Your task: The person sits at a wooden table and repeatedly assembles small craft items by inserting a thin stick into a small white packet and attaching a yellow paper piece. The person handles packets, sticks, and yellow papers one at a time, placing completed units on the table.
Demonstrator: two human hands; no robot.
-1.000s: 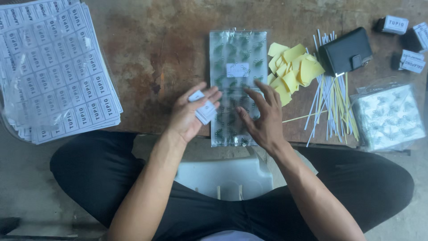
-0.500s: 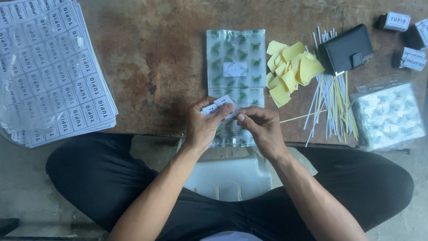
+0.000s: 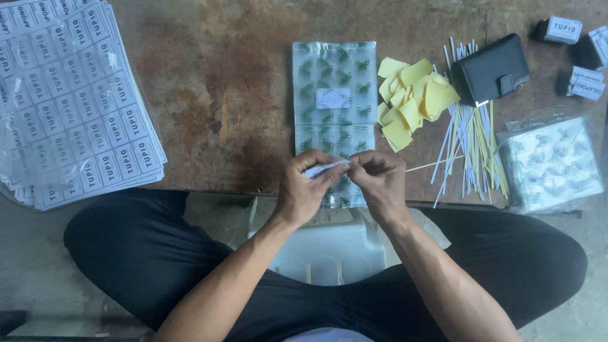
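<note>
Seated person, legs crossed, at low brown worktop. Head view looks straight down.

Both hands meet at the near edge of the worktop, over the lower end of a clear packet printed with small green figures. Left hand and right hand each pinch one end of a small white label; label held edge-on, slightly tilted, between the fingertips. Grip on both sides closed tight on the label, thumbs against forefingers. Label sits just above the packet; whether it touches the packet cannot be told.

Packet lies flat, long side running away from the person, a small white label already on its middle. Its near end is hidden under the hands.

Just right of packet: loose heap of yellow slips, touching or nearly touching its edge. Right again: spread of thin white and yellow strips, with a black wallet lying on their far end. Far right: clear bag holding more printed packets. Top right corner: few small dark items with white labels.

Far left: stack of label sheets, overhanging the worktop edge.

White plastic piece rests in the lap, below the hands.
</note>
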